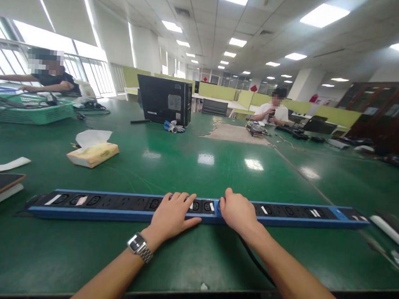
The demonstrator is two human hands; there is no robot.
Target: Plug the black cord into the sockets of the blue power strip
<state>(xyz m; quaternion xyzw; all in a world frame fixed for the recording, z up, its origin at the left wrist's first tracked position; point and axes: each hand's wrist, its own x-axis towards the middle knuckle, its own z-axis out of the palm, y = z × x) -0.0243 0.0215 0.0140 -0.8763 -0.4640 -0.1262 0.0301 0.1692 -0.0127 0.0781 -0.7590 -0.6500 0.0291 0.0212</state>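
A long blue power strip (121,214) with a black face and rows of sockets lies across the green table in front of me. My left hand (171,215) rests on it left of the middle, fingers spread flat and thumb pointing right. Just right of the middle, my right hand (238,212) is closed over the strip, beside a blue section of its face. From beneath that hand a black power cord (252,256) runs toward the table's near edge. The end of the cord is hidden by my fingers. White labels are stuck beside several sockets.
A tissue pack (93,154) lies beyond the strip at left. Farther back are a black computer case (165,100), gloves (174,126) and a green basket (36,112). One person (57,80) sits at left, another (272,110) at the far side.
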